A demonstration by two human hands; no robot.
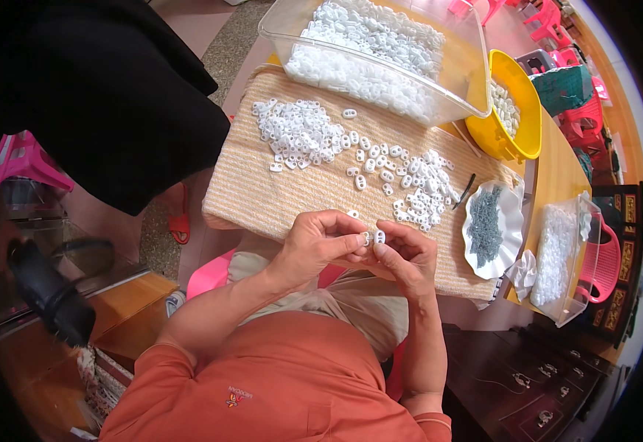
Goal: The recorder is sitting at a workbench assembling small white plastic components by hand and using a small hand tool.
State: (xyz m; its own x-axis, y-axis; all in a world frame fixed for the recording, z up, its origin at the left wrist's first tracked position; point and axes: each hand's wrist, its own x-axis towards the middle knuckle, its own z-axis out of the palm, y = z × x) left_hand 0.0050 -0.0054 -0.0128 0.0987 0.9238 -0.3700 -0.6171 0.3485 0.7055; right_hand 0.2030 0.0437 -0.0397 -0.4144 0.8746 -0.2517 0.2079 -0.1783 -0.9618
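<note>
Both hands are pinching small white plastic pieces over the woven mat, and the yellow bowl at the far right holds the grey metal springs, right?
Not quite. In the head view the yellow bowl holds white plastic pieces; the grey metal bits lie in the white scalloped dish. The rest stands: the left hand and right hand each pinch a small white piece over the woven mat.

Both bare forearms rise from below, elbows bent. The left hand [312, 247] and right hand [407, 259] meet fingertip to fingertip, 2 pinches closed.
</note>
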